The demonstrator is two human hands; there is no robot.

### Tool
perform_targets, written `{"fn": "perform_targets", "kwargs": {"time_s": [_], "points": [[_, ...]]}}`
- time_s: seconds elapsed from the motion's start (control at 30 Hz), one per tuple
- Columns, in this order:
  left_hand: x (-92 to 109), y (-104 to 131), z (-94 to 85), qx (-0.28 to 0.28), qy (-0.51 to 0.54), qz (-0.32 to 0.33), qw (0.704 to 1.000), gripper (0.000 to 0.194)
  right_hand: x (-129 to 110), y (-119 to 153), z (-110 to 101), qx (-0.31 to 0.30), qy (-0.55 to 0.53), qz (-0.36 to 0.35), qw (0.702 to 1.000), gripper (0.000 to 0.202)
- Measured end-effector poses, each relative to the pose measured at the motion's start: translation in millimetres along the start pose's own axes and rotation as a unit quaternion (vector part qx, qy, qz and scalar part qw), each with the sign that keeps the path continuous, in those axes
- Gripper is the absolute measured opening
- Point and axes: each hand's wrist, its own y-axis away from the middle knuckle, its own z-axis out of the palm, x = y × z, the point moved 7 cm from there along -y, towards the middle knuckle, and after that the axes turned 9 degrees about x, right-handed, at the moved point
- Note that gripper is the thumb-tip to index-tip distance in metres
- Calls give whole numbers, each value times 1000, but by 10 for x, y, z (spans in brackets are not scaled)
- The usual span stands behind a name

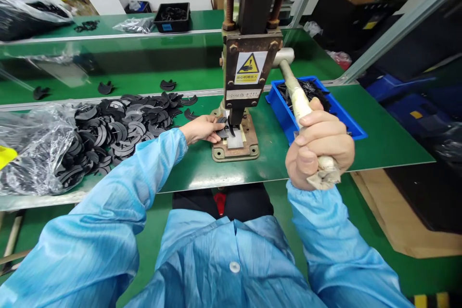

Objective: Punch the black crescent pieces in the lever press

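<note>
At the base plate point(250, 135) of the hand press point(232, 43) on the green desk point(191, 173), the left hand point(200, 128) reaches forward and inward, forearm slanting up from the lower left, its grip pinched between thumb and fingers on a curved black piece point(221, 131) lying beside the foot of the ram, though whether ram and piece touch I cannot tell. Raised well above the desk, the right hand point(323, 144) is wrapped in a fist round the lower end of the pale lever point(298, 96), which slopes down toward the person from the press's right side, with the blue bin point(288, 122) behind it.
</note>
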Motion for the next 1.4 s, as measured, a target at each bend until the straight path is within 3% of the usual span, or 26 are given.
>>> {"fn": "perform_targets", "kwargs": {"time_s": [0.1, 0.17, 0.23, 0.3, 0.4, 0.5, 0.6, 0.67, 0.87, 1.07, 1.17, 1.23, 1.33, 1.4], "points": [[-5, 34, 34, 3, 17, 10, 1000, 26, -47, -367, 122, 7, -21, -28, 999, 29], [0, 92, 41, 8, 35, 31, 999, 28, -56, -702, 228, -7, -44, -41, 998, 46], [15, 203, 9, 18, 52, 61, 997, 31, 25, -964, 304, -36, -56, -12, 998, 54], [32, 382, -59, 27, 62, 96, 993, 36, 156, -1017, 270, -38, -36, 22, 998, 57], [58, 757, -149, 15, 70, 149, 986, 42, 350, -596, 90, -3, 14, 76, 997, 57], [69, 1151, -151, -24, 77, 195, 978, 50, 538, 325, 216, -156, 10, 279, 947, 41], [36, 1421, -84, -47, 77, 213, 973, 53, 371, 1069, 390, -235, -18, 359, 903, 41], [-8, 1524, -17, -56, 74, 213, 973, 52, 251, 1325, 487, -240, -20, 382, 892, 39], [-147, 1648, 92, -68, 75, 188, 977, 51, 76, 1481, 530, -220, 25, 355, 909, 31], [-197, 1520, 60, -96, 45, 161, 981, 53, -34, 1430, 548, -275, 62, 301, 911, 20], [-204, 1444, -29, -52, 5, 184, 982, 49, -57, 1324, 561, -314, 85, 260, 909, 17], [-165, 1467, -130, 26, -30, 238, 970, 42, -67, 1262, 552, -332, 95, 229, 910, 15], [-43, 1653, -231, 163, -108, 364, 910, 34, -77, 1223, 536, -350, 102, 191, 911, 13], [2, 1746, -151, 164, -158, 425, 876, 33, -90, 1224, 538, -360, 100, 170, 912, 12]]}}
